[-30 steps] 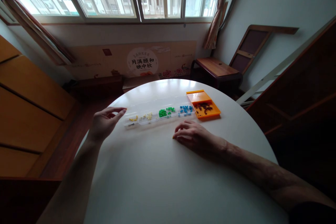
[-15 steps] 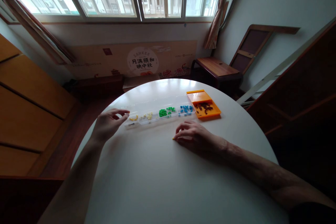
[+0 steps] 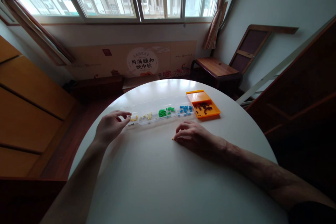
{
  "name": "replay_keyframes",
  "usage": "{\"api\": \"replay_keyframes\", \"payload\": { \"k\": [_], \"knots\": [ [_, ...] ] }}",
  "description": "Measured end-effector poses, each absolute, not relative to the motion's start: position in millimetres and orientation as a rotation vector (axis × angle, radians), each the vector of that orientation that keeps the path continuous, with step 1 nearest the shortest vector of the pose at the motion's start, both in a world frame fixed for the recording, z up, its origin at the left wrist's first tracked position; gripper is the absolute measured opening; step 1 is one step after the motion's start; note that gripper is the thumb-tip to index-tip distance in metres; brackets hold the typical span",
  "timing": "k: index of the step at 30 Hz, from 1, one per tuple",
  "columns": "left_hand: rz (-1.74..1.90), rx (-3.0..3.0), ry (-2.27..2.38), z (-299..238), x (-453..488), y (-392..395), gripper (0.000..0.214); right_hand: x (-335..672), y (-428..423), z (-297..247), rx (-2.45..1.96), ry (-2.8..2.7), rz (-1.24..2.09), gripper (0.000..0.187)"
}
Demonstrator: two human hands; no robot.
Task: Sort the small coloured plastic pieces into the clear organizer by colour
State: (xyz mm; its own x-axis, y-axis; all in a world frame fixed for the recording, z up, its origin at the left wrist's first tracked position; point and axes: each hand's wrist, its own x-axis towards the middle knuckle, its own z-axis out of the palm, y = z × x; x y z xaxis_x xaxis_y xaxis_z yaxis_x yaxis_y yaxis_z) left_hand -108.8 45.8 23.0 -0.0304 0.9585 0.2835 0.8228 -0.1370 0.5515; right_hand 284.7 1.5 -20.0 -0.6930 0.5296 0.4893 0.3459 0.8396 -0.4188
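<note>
My left hand hovers at the left end of a clear plastic compartment box, thumb and forefinger pinched together over the compartment with small yellow pieces. What the pinch holds, if anything, is too small to make out. My right hand rests on the white table in front of the box, its fingertips closed on a tiny yellow piece. Other compartments hold pale yellow pieces, green pieces and blue pieces.
An orange case with its lid open holds dark brown pieces, right of the clear box. All of it stands on a round white table. Beyond the table are a wooden stool and a printed cardboard panel under the window.
My left hand has shifted slightly right and down, its pinched fingertips now closer to the yellow pieces. My right hand stays in place with the yellow piece.
</note>
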Motion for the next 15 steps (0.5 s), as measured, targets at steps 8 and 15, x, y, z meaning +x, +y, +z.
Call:
{"api": "replay_keyframes", "payload": {
  "k": [8,15],
  "knots": [
    [0.899,2.054,1.943,26.0,-104.3,43.4,0.034,282.6,-1.3,-18.8,-0.679,-2.399,0.419,0.023],
    [1.036,2.265,1.528,19.5,-71.6,31.1,0.028,280.2,0.2,-22.9,-0.63,-2.442,0.414,0.009]
  ]
}}
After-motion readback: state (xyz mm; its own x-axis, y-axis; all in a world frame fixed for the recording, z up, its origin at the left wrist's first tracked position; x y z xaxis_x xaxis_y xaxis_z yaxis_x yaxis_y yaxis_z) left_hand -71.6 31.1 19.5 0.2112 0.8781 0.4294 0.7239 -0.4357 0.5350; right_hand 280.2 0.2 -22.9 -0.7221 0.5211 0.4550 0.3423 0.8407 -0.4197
